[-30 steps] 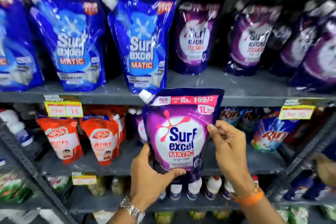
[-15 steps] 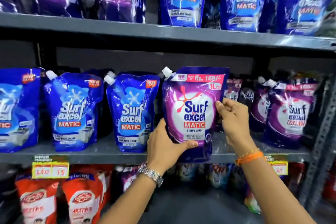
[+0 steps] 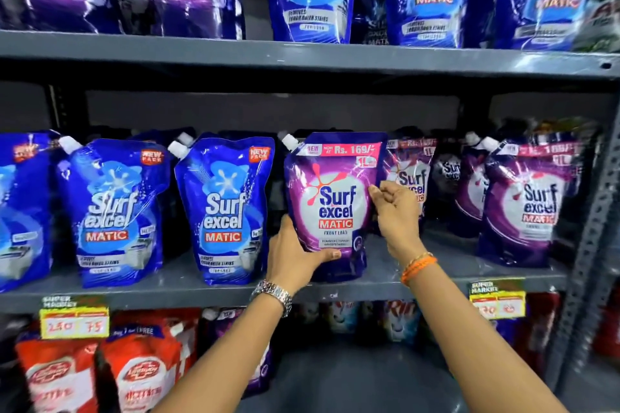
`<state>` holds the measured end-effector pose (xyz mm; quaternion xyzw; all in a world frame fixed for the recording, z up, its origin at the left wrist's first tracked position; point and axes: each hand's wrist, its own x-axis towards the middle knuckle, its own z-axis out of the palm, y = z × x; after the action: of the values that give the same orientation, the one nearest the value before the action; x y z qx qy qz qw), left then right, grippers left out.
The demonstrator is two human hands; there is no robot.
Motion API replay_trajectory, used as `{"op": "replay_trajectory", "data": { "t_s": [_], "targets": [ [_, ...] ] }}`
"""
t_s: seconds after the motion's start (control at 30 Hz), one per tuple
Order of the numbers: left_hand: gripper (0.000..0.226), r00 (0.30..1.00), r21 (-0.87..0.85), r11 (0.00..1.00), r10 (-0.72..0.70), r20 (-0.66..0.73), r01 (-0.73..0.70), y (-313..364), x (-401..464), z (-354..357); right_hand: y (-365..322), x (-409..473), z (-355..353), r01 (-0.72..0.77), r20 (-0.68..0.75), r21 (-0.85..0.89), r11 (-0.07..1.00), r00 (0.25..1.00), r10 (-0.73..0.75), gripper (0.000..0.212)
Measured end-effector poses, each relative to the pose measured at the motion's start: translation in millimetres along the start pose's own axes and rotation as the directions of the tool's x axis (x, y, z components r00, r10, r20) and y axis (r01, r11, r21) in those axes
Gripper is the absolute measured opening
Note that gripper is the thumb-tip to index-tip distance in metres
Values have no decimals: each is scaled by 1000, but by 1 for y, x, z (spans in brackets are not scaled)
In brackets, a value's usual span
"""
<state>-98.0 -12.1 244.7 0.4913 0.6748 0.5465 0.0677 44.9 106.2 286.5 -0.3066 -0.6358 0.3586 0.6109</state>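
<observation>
A purple Surf Excel Matic detergent pouch with a white spout stands upright on the grey middle shelf, between blue pouches on its left and purple ones on its right. My left hand grips its lower left corner, thumb across the front. My right hand pinches its right edge at mid height. A metal watch is on my left wrist and an orange band on my right.
Blue Surf Excel pouches stand left of it, more purple pouches to the right. The upper shelf carries similar pouches overhead. Red soap refill packs and yellow price tags sit below. A perforated upright borders the right side.
Both hands lifted the purple pouch from in front of the lower shelf up to the middle shelf, and it now rests there among the other pouches; the view tilted upward.
</observation>
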Motion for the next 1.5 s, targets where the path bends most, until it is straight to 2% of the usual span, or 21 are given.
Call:
{"op": "replay_trajectory", "data": {
  "t_s": [0.17, 0.23, 0.33, 0.47, 0.53, 0.6, 0.7, 0.83, 0.9, 1.0, 1.1, 1.17, 1.27, 1.33, 1.37, 1.5],
  "targets": [
    [87, 1000, 10, 1000, 2, 31, -2, -2, 1, -1, 2, -2, -2, -15, 41, 29, 999, 999, 14, 22],
    [96, 1000, -5, 1000, 17, 21, -17, -2, -3, -2, -1, -6, -4, -37, 57, 32, 999, 998, 35, 15],
    [109, 995, -73, 993, 85, -44, -88, -6, -19, -4, -2, -19, -10, -72, 28, 39, 997, 997, 71, 22],
    [96, 977, -189, 961, 187, -104, -204, -25, -66, -12, -4, -66, -21, -26, -68, 1, 1000, 997, 26, 29],
    [84, 967, -187, 951, 232, -105, -248, -46, -95, -16, -5, -101, -23, 17, -115, 16, 1000, 993, -15, 30],
    [76, 973, -174, 958, 220, -66, -228, -79, -120, -19, 2, -140, -19, 55, -178, 86, 995, 983, -38, 25],
    [69, 992, -90, 988, 123, -6, -123, -140, -144, -25, 24, -190, 0, 92, -229, 135, 987, 972, -59, 16],
    [71, 994, -25, 994, -110, 29, 110, -214, -152, -29, 78, -221, 34, -62, -149, 133, 989, 986, 82, 12],
    [77, 972, 0, 972, -233, 42, 233, -248, -141, -26, 107, -221, 56, -191, -38, 82, 978, 980, 195, 10],
    [91, 938, 11, 939, -343, 55, 343, -289, -122, -15, 155, -213, 90, -376, 116, 29, 926, 922, 370, 9],
    [109, 896, -22, 897, -439, 60, 441, -317, -102, 0, 201, -197, 123, -465, 271, -29, 885, 849, 454, 13],
    [113, 888, -23, 890, -452, 87, 455, -315, -93, 2, 210, -186, 133, -477, 301, -61, 877, 829, 471, 31],
    [113, 881, 26, 884, -466, 82, 466, -339, -72, 9, 234, -167, 156, -420, 430, -127, 899, 793, 431, 58],
    [117, 885, 47, 888, -459, 73, 457, -351, -66, 12, 240, -164, 164, -446, 485, -149, 882, 745, 458, 55],
    [119, 890, 59, 892, -451, 63, 447, -352, -65, 13, 245, -164, 168, -438, 499, -142, 888, 743, 446, 51],
    [114, 914, 89, 910, -407, 0, 405, -367, -69, 17, 263, -163, 176, -408, 407, -95, 908, 816, 409, 35]
  ]
}}
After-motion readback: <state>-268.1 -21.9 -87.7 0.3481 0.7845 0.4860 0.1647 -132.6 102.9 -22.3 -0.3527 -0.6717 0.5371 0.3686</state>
